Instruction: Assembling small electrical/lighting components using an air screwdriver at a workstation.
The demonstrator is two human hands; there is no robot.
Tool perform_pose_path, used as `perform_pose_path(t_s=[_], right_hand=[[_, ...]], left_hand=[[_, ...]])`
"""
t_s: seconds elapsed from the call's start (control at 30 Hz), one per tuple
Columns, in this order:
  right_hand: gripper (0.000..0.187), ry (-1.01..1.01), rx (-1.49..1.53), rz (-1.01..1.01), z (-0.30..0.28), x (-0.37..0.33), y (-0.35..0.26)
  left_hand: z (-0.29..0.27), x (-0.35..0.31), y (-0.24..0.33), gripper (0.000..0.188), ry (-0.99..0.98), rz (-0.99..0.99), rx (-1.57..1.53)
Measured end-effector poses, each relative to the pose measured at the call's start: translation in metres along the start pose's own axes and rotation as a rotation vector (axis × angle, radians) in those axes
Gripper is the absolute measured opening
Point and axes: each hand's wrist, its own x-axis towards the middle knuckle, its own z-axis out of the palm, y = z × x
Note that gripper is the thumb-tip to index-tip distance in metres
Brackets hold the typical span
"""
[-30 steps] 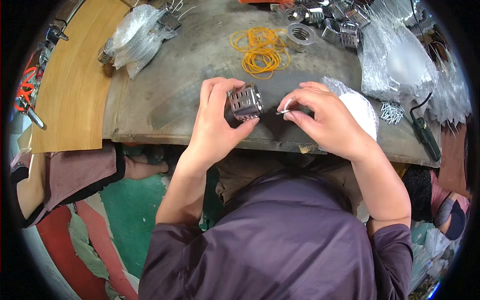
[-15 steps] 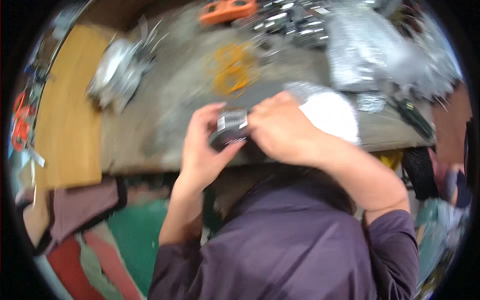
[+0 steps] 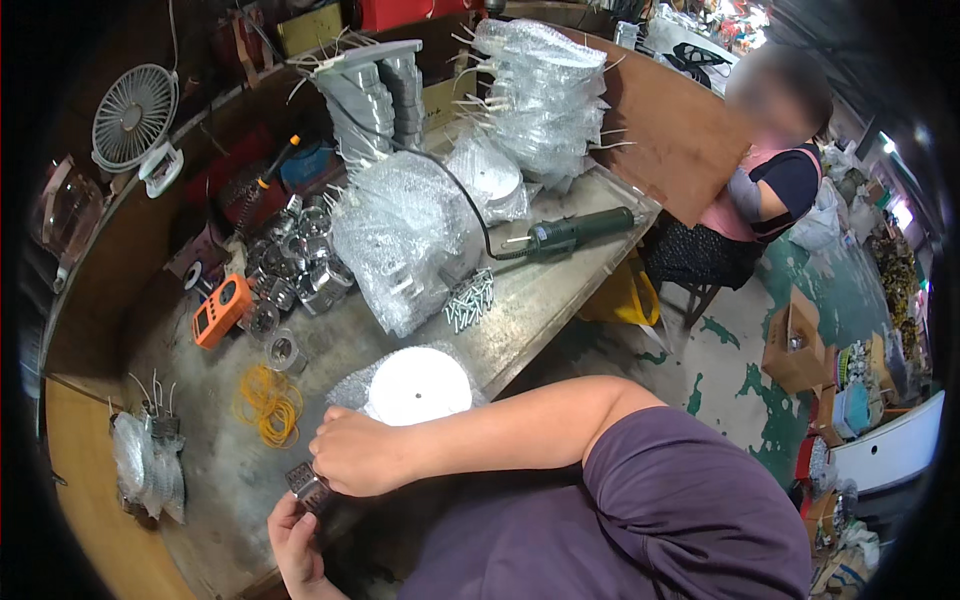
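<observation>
A small dark, shiny box-shaped part (image 3: 308, 487) is at the near edge of the bench. My left hand (image 3: 296, 545) grips its lower left side between thumb and fingers. Right above it, my right hand (image 3: 362, 452) is closed in a fist against the part's upper right end; whatever its fingers pinch is hidden. Beyond my right wrist lies a white round disc (image 3: 420, 375) with a small centre hole, resting on bubble wrap (image 3: 350, 390). A tangle of yellow bands or thin wire (image 3: 270, 405) is on the bench left of the disc.
Farther back are an orange meter (image 3: 220, 312), a clear cup (image 3: 286, 352), shiny metal parts (image 3: 300, 250), loose screws (image 3: 470, 302), a green corded power tool (image 3: 575, 233) and bubble-wrapped stacks (image 3: 545, 100). Another wrapped bundle (image 3: 148, 460) is at left. A person (image 3: 775, 190) sits at right.
The view has swung to the right and up, bringing in the back of the bench and a seated person. Both hands stay together at the dark part.
</observation>
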Motion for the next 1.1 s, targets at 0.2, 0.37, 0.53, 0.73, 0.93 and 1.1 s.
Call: perform_pose_path(t_s=[0.2, 0.37, 0.53, 0.73, 0.93, 1.1], right_hand=[[0.025, 0.029, 0.052, -0.035, 0.000, 0.001, -0.003], [0.058, 0.148, 0.094, -0.197, -0.012, -0.005, -0.007], [0.063, -0.028, -0.010, -0.087, -0.022, 0.002, -0.002], [0.080, -0.046, -0.095, -0.049, -0.038, -0.021, 0.013], [0.091, -0.074, -0.291, 0.187, -0.069, -0.069, 0.028], [0.077, -0.047, -0.155, 0.172, -0.070, -0.096, 0.047]], left_hand=[[0.009, -0.010, 0.001, 0.037, 0.108, 0.055, 0.052], [0.020, 0.003, 0.002, 0.028, 0.049, 0.122, 0.229], [0.025, 0.007, 0.006, 0.023, 0.152, 0.140, 0.244], [0.022, 0.012, 0.015, 0.019, 0.213, 0.158, 0.416], [0.060, 0.011, 0.054, 0.062, 0.116, 0.570, 1.311], [0.071, 0.033, 0.036, 0.076, -0.117, 0.518, 1.291]])
